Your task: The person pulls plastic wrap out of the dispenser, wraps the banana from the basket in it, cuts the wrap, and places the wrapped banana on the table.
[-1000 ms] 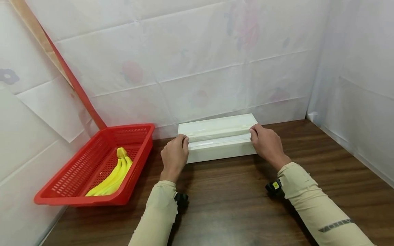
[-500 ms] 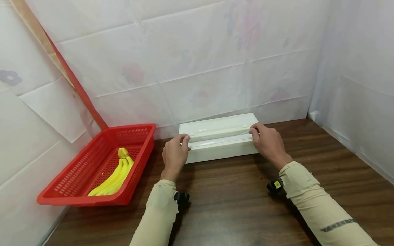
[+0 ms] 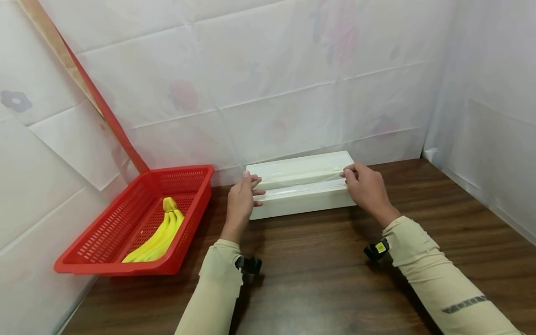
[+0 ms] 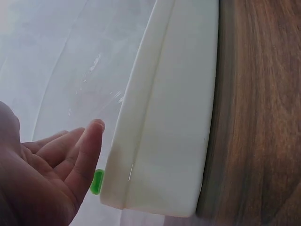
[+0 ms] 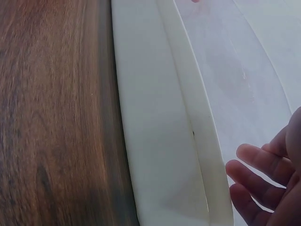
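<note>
A long white cling film dispenser (image 3: pixel 305 203) lies on the wooden table against the back wall. Clear film (image 4: pixel 113 101) with shiny creases shows beside its edge in the left wrist view. My left hand (image 3: pixel 240 204) is at the dispenser's left end, fingers extended and spread, gripping nothing that I can see. At the right end, my right hand (image 3: pixel 368 188) pinches the film's edge between thumb and index finger. Its other fingers (image 5: pixel 254 181) are loosely bent in the right wrist view, where the pinch itself is hidden. A small green part (image 4: pixel 97 181) shows at the dispenser's end.
To the left stands a red plastic basket (image 3: pixel 113 268) holding a bunch of yellow bananas (image 3: pixel 161 235). White patterned sheeting (image 3: pixel 268 93) covers the walls behind and at both sides. The dark wooden table (image 3: pixel 305 279) extends in front of the dispenser.
My left hand has gone from a pinch at the dispenser's left end to spread fingers. The right hand keeps its pinch at the right end. The dispenser stays put.
</note>
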Demonstrator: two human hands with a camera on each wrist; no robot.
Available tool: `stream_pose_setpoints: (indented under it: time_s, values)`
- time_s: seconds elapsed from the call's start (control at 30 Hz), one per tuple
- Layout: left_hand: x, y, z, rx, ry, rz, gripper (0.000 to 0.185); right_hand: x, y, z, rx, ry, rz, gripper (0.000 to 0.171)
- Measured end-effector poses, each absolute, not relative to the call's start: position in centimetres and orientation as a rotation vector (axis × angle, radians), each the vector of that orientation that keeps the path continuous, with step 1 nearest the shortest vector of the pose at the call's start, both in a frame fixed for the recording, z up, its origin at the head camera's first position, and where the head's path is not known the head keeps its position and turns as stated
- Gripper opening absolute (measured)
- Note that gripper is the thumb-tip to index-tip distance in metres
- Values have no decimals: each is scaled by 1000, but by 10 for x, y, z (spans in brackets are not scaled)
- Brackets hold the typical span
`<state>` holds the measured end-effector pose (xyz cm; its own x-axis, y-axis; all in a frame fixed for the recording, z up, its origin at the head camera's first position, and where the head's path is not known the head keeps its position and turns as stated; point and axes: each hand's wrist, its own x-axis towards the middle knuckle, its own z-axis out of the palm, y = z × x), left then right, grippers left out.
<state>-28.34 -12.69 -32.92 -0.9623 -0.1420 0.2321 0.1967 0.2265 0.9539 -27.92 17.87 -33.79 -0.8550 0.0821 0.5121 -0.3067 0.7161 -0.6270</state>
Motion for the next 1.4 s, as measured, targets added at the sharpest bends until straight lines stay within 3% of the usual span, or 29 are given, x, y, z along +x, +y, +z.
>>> stream_pose_setpoints:
  time_s: [0.8,1.4]
  values:
    - [-284,-125,-335,-158,-2156,-1667,53,-277,182,-340,139,-2382,1125,34]
    - [-286,-123,-339,-285,-2074,-1617,57,-275,182,-337,178,-2360,1169,36]
